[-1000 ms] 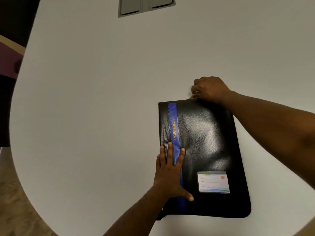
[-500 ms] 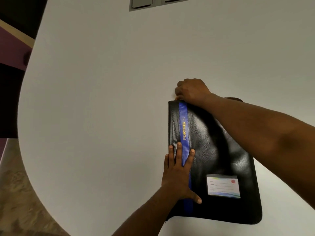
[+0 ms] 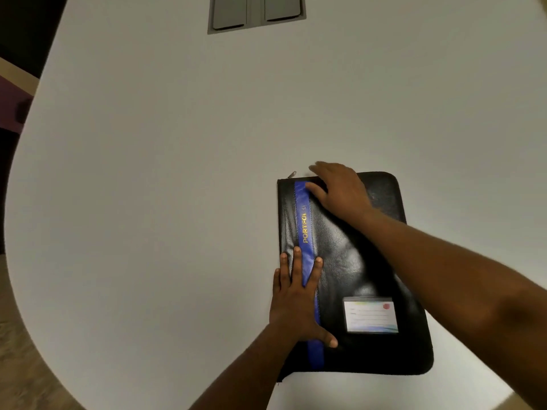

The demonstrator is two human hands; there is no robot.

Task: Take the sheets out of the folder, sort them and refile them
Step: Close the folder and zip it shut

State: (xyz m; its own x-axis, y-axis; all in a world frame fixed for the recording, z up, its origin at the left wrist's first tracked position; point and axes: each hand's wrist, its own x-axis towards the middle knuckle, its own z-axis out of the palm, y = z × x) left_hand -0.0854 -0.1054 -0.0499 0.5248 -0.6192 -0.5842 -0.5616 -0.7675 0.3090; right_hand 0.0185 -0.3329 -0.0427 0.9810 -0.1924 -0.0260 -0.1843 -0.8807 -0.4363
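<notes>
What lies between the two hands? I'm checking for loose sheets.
Head view: only the folder cover and its blue stripe lie between left hand and right hand; no sheets.

A smooth white table with a rounded edge (image 3: 148,173) holds a black leather zip folder with a blue stripe (image 3: 355,261), lying flat. A grey recessed socket panel (image 3: 256,11) sits at its far side.
</notes>
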